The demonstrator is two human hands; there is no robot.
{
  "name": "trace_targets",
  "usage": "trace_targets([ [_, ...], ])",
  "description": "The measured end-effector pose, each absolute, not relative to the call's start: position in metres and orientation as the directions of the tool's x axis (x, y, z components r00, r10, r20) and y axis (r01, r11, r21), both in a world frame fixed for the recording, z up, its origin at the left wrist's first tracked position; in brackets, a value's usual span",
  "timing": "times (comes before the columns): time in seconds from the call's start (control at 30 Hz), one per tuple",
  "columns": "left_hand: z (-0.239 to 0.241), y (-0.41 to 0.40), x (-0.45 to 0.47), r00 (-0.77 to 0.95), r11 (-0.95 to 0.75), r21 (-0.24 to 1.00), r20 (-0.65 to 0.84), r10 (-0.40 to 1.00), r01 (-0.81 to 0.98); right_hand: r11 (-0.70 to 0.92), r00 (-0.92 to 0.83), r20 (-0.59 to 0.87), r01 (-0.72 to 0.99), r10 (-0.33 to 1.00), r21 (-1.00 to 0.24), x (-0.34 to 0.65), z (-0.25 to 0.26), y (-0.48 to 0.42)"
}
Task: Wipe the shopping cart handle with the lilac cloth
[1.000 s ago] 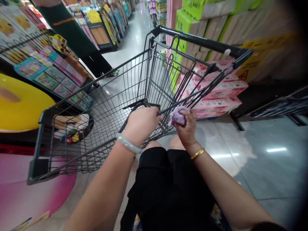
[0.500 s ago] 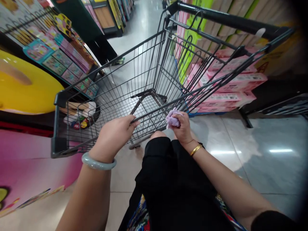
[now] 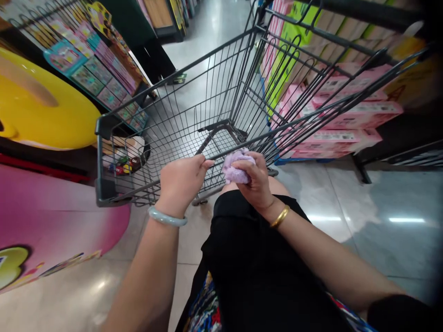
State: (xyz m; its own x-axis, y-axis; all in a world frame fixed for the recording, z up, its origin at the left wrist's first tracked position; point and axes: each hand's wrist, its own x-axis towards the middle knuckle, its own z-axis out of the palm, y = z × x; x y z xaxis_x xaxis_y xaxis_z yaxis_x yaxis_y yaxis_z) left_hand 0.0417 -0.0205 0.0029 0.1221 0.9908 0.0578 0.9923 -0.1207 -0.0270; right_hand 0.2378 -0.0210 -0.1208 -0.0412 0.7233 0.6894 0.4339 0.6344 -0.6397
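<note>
While left hand (image 3: 182,182) curls tightly over near rim of black wire shopping cart (image 3: 104,191), right hand (image 3: 256,180) clamps bunched purple cloth (image 3: 231,171). Cloth inside right fingers, thumb across it, soft folds bulging left past fingertips; near cart's rim, contact unclear. Left fingers together. Pink packages (image 3: 363,115) stacked far right; glossy yellow shape (image 3: 65,117) far left.
</note>
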Motion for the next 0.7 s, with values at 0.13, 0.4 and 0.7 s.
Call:
trace_targets([
  [0.13,-0.002,-0.019,0.043,0.139,-0.135,-0.045,0.1,0.985,0.99,0.612,-0.112,0.64,0.453,0.76,-0.648,0.227,-0.13,-0.02],
  [0.4,-0.001,-0.019,0.049,0.131,-0.126,-0.065,0.09,0.987,0.99,0.623,-0.158,0.628,0.443,0.762,-0.644,0.212,-0.126,-0.026],
  [0.7,0.0,-0.022,0.052,0.154,-0.15,-0.038,0.114,0.982,0.988,0.692,-0.192,0.679,0.381,0.709,-0.614,0.196,-0.122,-0.032],
])
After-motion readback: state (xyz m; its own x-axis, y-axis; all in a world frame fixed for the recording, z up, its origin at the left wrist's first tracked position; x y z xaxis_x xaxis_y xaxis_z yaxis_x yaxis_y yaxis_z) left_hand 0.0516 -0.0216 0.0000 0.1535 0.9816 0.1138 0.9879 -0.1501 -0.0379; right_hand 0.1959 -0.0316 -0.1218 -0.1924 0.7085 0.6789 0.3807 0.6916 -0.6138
